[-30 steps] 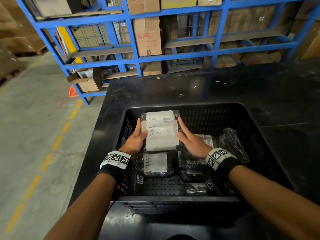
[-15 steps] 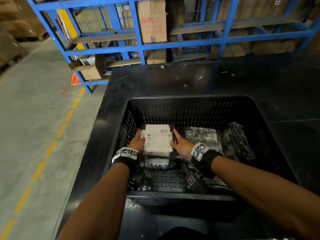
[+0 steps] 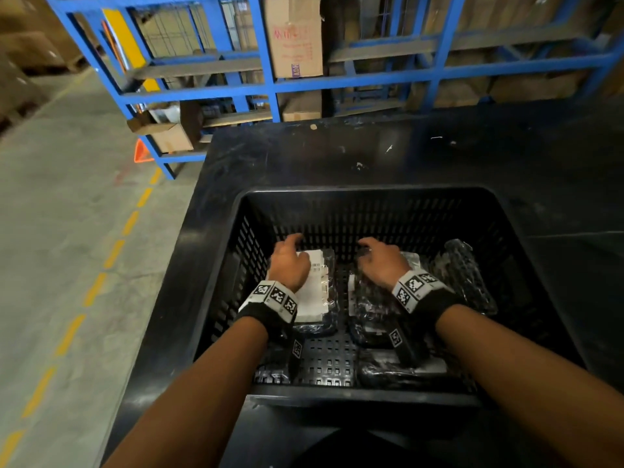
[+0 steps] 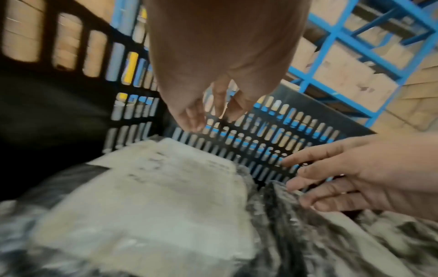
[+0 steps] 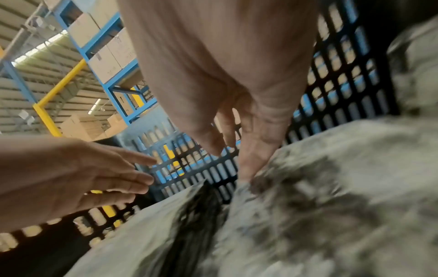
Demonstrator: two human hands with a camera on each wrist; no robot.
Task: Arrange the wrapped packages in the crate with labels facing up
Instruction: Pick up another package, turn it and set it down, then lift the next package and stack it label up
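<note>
Crate (image 3: 499, 211) on the bench (image 3: 304, 153): labelled package (image 3: 315, 292) lies label-up at 10 o'clock beneath the released left hand (image 3: 290, 265). Released right hand (image 3: 383, 263) hovers over a wrapped package (image 3: 371, 298) at 2 o'clock. Blue racking (image 3: 270, 79) stands at 12 o'clock.

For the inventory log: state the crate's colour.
Black, with slotted walls: the crate, clearest in the head view.

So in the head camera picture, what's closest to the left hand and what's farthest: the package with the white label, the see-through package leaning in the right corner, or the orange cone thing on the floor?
From the left hand:
1. The white-label package, right under the hand, on the crate's left side.
2. The leaning clear package, at the crate's right side, past the right hand.
3. The orange cone, far left on the floor by the blue rack, outside the crate.
</note>
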